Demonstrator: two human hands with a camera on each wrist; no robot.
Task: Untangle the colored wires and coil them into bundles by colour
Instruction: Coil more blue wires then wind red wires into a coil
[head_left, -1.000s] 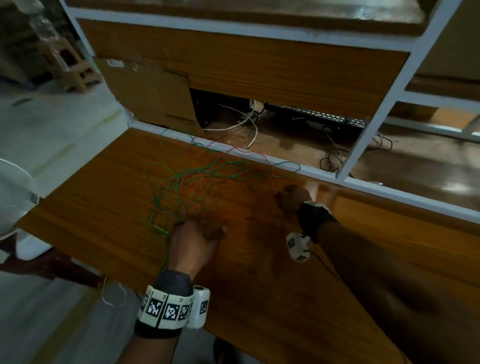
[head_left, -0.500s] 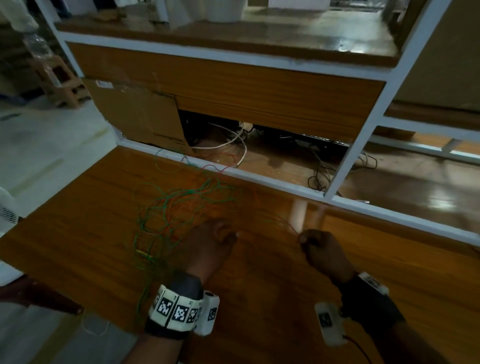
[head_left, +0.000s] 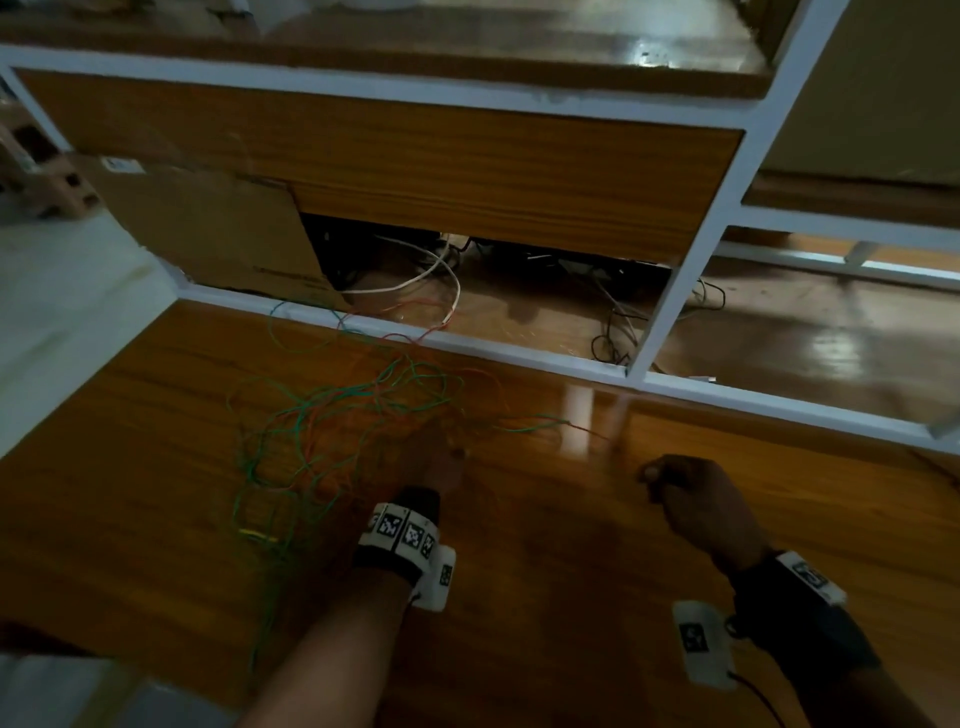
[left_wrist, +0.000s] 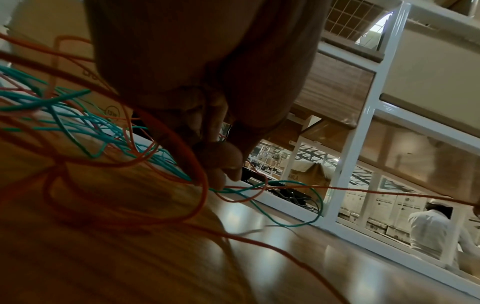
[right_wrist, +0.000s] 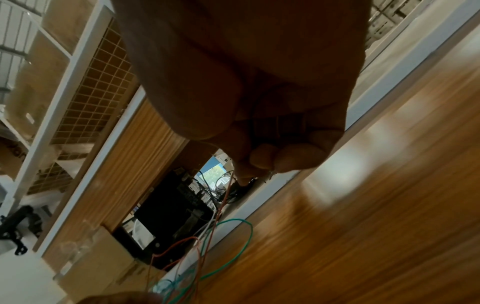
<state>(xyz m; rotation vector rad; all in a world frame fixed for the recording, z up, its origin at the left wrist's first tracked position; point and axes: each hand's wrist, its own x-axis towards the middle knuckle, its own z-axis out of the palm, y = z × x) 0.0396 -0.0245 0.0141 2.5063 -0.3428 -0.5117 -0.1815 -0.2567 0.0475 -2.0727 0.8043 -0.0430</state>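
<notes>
Orange and green wires (head_left: 332, 431) are lying tangled on the table (head_left: 571, 597), thin, light and springy, so they are likely snagging if yanked. The left hand (head_left: 436, 457) is pinching strands at the knot; the right hand (head_left: 691, 493) is pinching one orange strand (left_wrist: 363, 190) taut, best gripped near its free end.

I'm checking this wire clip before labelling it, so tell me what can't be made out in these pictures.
- Head view: where the left hand grips the tangle; the hand covers it.
- Head view: the orange wire running to the right hand; too thin and dim.
- Right wrist view: the wire's end; curled fingers hide it.
- Left wrist view: how many wires are held; blur and shadow.
- Head view: green strands run off the table edge.
</notes>
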